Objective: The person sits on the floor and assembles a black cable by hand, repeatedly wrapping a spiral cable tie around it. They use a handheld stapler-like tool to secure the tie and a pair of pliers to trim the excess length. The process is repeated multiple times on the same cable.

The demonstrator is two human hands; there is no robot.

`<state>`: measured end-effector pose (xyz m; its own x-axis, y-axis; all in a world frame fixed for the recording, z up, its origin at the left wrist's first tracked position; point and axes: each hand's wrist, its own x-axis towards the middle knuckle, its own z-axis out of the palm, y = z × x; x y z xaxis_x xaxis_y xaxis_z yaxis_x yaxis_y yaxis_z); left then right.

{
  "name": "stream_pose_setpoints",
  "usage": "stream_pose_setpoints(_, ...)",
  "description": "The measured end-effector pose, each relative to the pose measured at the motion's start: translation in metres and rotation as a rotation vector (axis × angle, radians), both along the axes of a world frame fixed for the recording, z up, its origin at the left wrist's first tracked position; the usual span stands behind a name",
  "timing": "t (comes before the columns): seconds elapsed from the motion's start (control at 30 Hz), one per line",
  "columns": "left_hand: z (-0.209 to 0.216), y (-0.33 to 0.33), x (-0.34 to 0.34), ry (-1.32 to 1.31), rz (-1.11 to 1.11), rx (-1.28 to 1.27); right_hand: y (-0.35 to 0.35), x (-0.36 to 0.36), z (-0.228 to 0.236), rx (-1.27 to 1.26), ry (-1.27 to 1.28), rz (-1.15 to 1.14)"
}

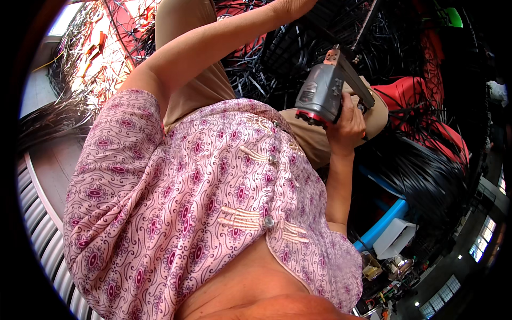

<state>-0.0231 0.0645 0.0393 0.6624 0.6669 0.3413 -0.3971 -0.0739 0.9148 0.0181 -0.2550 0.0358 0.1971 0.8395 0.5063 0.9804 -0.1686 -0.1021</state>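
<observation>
My right hand [348, 124] is wrapped around the handle of a grey and red staple gun [321, 92], the kind with a long straight magazine. The tool is held in front of my right thigh, its nose toward a dark woven frame [285, 47]. My left arm stretches across to the top edge of the picture. Only part of my left hand [294, 6] shows there, near the frame, and its fingers are out of sight.
Loose black strips [250, 72] lie tangled around my legs. A thick black bundle of strips [421, 168] hangs over something blue [381, 224] at the right. Beside it is a white container [394, 239]. Red material [402, 93] lies past my right knee.
</observation>
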Motion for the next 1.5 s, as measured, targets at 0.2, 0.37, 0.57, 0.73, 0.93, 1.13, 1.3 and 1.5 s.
stream_pose_setpoints(0.2, 0.019, -0.016, -0.025, 0.227, -0.288, 0.338, -0.025, 0.051, 0.033, 0.365, 0.016, -0.168)
stream_pose_setpoints(0.37, 0.031, -0.024, -0.038, 0.587, -0.246, 1.141, -0.052, 0.136, 0.061, 0.264, 0.128, -0.772)
stream_pose_setpoints(0.57, 0.052, -0.026, -0.047, 0.665, -0.364, 1.028, -0.103, 0.286, 0.013, -0.110, 0.168, -1.024)
stream_pose_setpoints(0.73, 0.063, -0.038, -0.068, 0.507, -0.381, 0.948, -0.161, 0.395, -0.031, -0.349, 0.098, -1.168)
stream_pose_setpoints(0.93, 0.067, -0.038, -0.101, 0.423, -0.409, 0.935, -0.257, 0.579, -0.041, -0.231, 0.789, -1.349)
stream_pose_setpoints(1.13, 0.065, -0.051, -0.098, 0.548, -0.339, 1.009, -0.123, 0.495, -0.051, -0.578, 0.162, -1.313)
stream_pose_setpoints(1.3, 0.063, -0.045, -0.090, 0.529, -0.293, 1.094, -0.088, 0.288, 0.044, -0.125, 0.831, -0.787)
stream_pose_setpoints(1.5, 0.034, -0.040, -0.059, 0.511, -0.245, 1.103, 0.028, 0.004, -0.003, -0.263, 1.605, -0.319)
